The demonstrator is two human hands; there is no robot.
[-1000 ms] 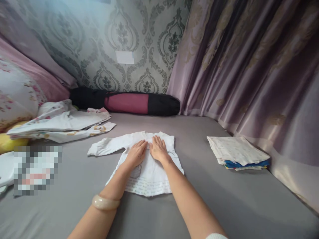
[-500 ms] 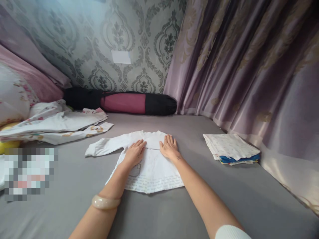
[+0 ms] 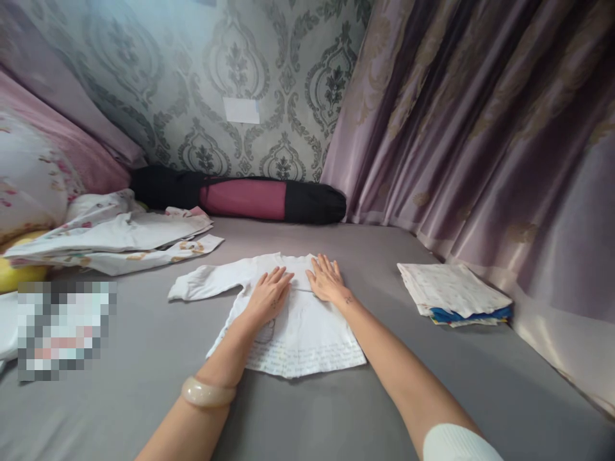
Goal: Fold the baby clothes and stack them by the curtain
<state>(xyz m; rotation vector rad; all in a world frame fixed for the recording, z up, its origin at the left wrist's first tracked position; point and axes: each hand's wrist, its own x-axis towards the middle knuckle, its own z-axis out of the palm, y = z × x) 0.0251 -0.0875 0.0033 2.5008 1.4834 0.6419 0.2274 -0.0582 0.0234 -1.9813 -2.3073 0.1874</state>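
A small white long-sleeved shirt point(image 3: 307, 326) lies spread on the grey bed sheet, with lines of print along its hem. Its left-side sleeve stretches out flat; the other sleeve does not show beyond the body. My left hand point(image 3: 271, 293) rests flat on the chest, fingers extended, partly covering a grey drawing. Near the collar on the right side, my right hand point(image 3: 327, 279) presses palm down with its fingers spread. Neither hand grips the cloth.
A folded stack of clothes point(image 3: 454, 291) sits at the right by the curtain point(image 3: 432, 128). Loose white printed garments point(image 3: 129, 234) lie at the left beside a pillow point(image 3: 29, 173). A black and maroon long bag point(image 3: 245, 198) lies along the wall. The grey sheet point(image 3: 307, 422) spreads underneath.
My left hand has slid slightly right across the shirt's chest. My right hand stays near the collar, its fingers a little more spread. The whole view has shifted slightly.
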